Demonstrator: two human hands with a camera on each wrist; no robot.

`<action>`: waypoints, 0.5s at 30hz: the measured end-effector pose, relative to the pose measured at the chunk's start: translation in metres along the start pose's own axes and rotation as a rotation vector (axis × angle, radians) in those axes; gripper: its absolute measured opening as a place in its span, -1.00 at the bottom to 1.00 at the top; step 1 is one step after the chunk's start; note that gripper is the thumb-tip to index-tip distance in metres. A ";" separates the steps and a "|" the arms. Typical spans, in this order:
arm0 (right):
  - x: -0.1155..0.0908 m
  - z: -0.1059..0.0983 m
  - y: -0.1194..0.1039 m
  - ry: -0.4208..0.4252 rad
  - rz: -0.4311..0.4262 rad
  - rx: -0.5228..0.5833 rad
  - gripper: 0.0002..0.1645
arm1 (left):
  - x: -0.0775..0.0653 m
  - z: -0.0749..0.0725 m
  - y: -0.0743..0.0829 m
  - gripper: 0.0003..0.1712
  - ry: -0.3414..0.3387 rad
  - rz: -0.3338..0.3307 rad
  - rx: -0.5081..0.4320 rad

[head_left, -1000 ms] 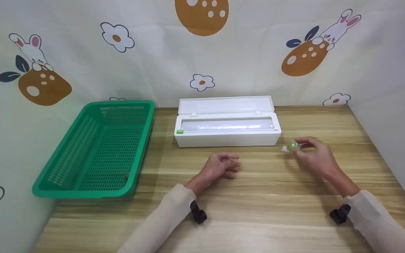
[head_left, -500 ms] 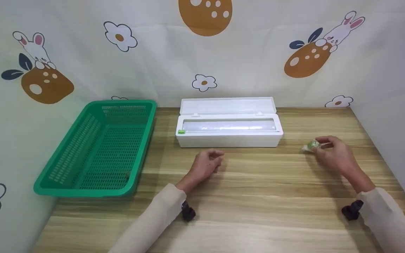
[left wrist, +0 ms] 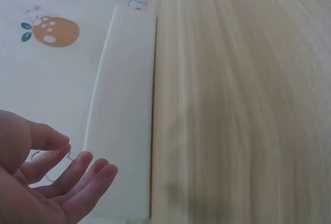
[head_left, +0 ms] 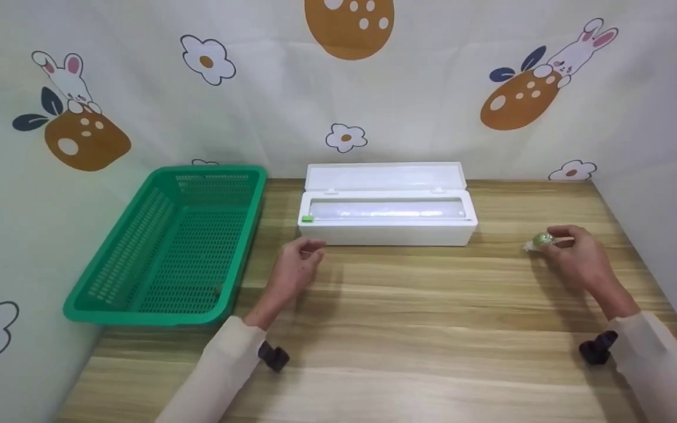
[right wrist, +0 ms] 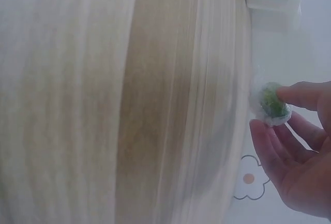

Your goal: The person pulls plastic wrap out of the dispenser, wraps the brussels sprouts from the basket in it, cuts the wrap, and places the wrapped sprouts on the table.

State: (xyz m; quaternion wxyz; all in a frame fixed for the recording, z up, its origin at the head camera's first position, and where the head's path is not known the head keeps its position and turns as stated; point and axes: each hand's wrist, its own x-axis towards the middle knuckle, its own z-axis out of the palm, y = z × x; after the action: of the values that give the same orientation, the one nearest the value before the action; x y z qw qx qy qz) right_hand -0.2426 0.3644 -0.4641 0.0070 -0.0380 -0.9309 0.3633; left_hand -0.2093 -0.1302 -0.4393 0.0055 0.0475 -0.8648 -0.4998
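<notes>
My right hand (head_left: 582, 258) pinches a small round green thing wrapped in clear plastic film (head_left: 542, 239) between thumb and fingers, right of the white box. In the right wrist view the wrapped green ball (right wrist: 274, 101) shows crumpled film around it; its exact kind does not show. My left hand (head_left: 296, 264) holds nothing, its fingers loosely bent, near the front left corner of the white cling film box (head_left: 385, 234). That box stands with its lid raised, a roll of clear film (head_left: 388, 210) inside and a green slider (head_left: 307, 218) at its left end.
A green plastic basket (head_left: 162, 318) stands at the left, with a small brownish thing (head_left: 218, 289) near its front right corner. The wood-grain table (head_left: 409, 329) meets a printed curtain (head_left: 280, 88) at the back and sides.
My right hand has moved to the right with the wrapped green ball in it. My left hand has shifted left toward the green basket.
</notes>
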 end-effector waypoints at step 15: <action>0.002 -0.008 0.005 -0.006 -0.061 -0.095 -0.41 | 0.028 -0.018 0.013 -0.73 0.118 0.047 0.074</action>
State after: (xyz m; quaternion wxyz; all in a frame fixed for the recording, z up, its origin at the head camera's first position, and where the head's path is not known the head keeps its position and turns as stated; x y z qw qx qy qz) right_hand -0.2437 0.3733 -0.4619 0.0134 -0.0090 -0.9478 0.3185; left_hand -0.2371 -0.1422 -0.4199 0.0664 0.0566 -0.8818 -0.4636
